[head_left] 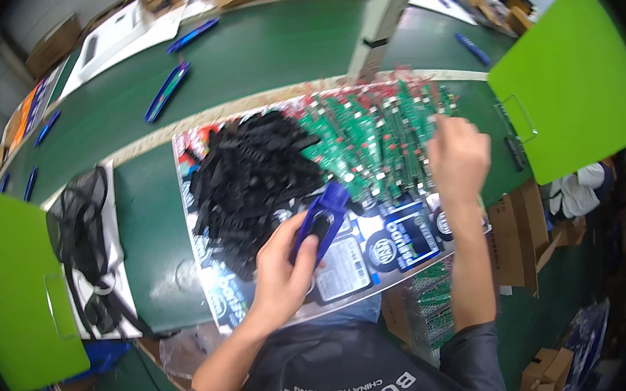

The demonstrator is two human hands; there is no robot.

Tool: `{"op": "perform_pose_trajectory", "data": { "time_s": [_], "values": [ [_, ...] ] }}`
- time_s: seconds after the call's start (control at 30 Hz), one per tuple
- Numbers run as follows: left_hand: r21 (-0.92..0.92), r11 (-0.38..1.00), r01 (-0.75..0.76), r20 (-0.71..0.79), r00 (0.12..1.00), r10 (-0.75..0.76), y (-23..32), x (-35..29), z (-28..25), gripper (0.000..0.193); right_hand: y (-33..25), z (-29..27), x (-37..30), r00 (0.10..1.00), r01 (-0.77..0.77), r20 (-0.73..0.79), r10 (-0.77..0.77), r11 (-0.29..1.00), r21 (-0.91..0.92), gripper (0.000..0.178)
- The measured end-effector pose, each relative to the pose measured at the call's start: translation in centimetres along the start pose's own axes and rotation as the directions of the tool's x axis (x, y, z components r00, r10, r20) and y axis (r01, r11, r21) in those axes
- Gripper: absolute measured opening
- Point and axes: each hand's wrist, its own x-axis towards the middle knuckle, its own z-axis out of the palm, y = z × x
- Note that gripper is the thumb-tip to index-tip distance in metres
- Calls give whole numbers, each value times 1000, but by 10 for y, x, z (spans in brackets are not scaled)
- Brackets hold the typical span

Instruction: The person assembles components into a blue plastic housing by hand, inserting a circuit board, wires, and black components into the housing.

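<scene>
My left hand [284, 268] is closed around a blue plastic shell [323, 221], an elongated casing with a dark opening in its face, held tilted over the front of a printed sheet [213, 292]. My right hand [461, 152] reaches to the right end of a row of green circuit boards [357, 142] with thin red wires at their far ends. Its fingers are drawn together; whatever is between them is hidden. A heap of black plastic strips [250, 171] lies left of the boards, beyond my left hand.
Bright green panels [6, 293] flank the bench on both sides. Black mesh and straps [87, 232] lie at the left. Across a pale ledge, blue casings [167, 92] rest on a green surface behind a grey post [386, 15]. A cardboard box [516, 232] stands lower right.
</scene>
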Motion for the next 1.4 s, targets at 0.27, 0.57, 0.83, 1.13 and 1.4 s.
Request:
{"op": "perform_pose_trajectory", "data": {
  "time_s": [0.27,0.57,0.83,1.13,1.4],
  "values": [
    [-522,823,225,124,974,-188,3,5,-7,43,-40,-59,-13,874,-460,418,248,142,876,18],
    [-435,892,125,105,991,-88,-3,4,-12,44,-94,-75,-35,873,-485,485,52,-10,874,31],
    [-404,913,50,47,998,-34,-5,3,-13,43,-122,-64,-46,892,-452,452,5,-19,892,29],
    [-382,924,26,47,999,-8,-5,2,-14,43,-123,-57,-49,918,-373,378,-117,62,926,30],
    [-341,940,19,45,999,-4,-5,2,-12,43,-127,-61,-47,914,-404,404,-22,6,915,24]
  ]
}}
